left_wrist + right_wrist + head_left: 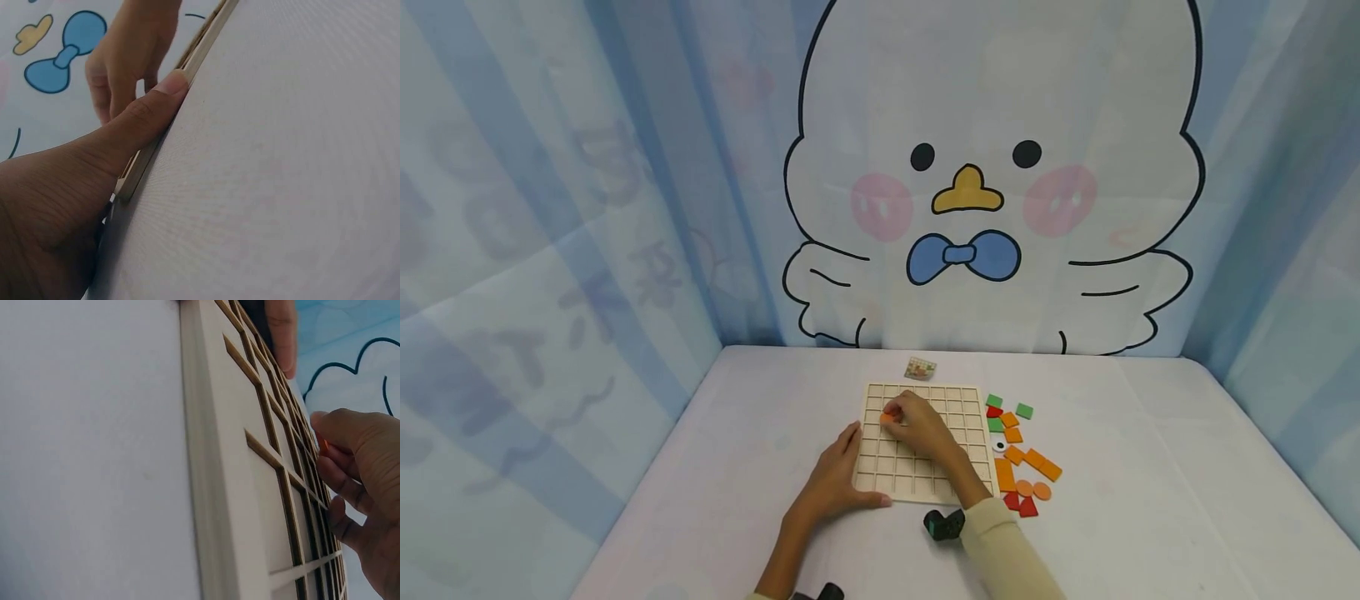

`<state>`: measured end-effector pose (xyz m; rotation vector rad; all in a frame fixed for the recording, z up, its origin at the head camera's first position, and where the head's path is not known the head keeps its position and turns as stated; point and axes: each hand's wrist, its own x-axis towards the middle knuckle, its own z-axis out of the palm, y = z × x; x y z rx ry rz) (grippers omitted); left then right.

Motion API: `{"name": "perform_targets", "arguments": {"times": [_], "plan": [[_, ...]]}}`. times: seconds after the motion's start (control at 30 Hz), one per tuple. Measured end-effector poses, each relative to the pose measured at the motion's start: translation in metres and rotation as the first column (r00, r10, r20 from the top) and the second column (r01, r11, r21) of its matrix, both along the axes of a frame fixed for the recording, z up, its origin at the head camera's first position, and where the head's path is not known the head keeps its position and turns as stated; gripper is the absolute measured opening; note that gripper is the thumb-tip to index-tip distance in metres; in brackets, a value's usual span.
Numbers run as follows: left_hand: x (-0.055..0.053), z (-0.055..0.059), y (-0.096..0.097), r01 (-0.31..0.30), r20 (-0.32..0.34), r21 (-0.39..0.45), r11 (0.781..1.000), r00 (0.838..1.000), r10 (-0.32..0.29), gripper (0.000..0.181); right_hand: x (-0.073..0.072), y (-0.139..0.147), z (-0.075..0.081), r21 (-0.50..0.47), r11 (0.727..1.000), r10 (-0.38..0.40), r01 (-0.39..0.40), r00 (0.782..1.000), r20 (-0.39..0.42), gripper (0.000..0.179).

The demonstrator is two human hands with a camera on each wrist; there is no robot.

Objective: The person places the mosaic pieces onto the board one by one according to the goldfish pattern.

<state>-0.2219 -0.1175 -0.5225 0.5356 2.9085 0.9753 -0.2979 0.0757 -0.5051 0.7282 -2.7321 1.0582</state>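
In my head view, lower centre, the right hand [921, 427] pinches an orange piece [887, 418] over the grid board [895, 468]; the left hand [833, 479], spread wide, touches its lower-left corner. My left-wrist view has the board's edge upper left; my right-wrist view, the piece at right.

Soft lt, wrist pics dimmer
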Motion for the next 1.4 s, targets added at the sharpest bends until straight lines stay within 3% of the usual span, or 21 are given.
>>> {"name": "perform_targets", "arguments": {"times": [0.17, 0.43, 1.03, 1.4], "plan": [[0.001, -0.001, 0.0, 0.0, 0.002, -0.003, 1.0, 1.0, 0.0, 0.127, -0.001, -0.009, -0.003, 0.062, 0.996, -0.063, 0.066, 0.997, -0.048, 0.02], [0.002, -0.003, -0.001, 0.008, -0.003, -0.008, 1.0, 1.0, -0.008, 0.127, -0.005, -0.02, -0.003, 0.109, 0.99, -0.084, 0.092, 0.993, -0.077, 0.019], [-0.002, 0.001, -0.002, 0.014, -0.015, 0.01, 1.0, 1.0, -0.014, 0.126, -0.014, -0.029, -0.002, 0.093, 0.983, -0.152, 0.159, 0.986, -0.073, 0.017], [-0.001, -0.001, -0.001, 0.023, -0.007, -0.007, 1.0, 1.0, -0.023, 0.126, -0.009, -0.026, -0.002, 0.035, 0.983, -0.178, 0.179, 0.984, -0.022, 0.018]]}}
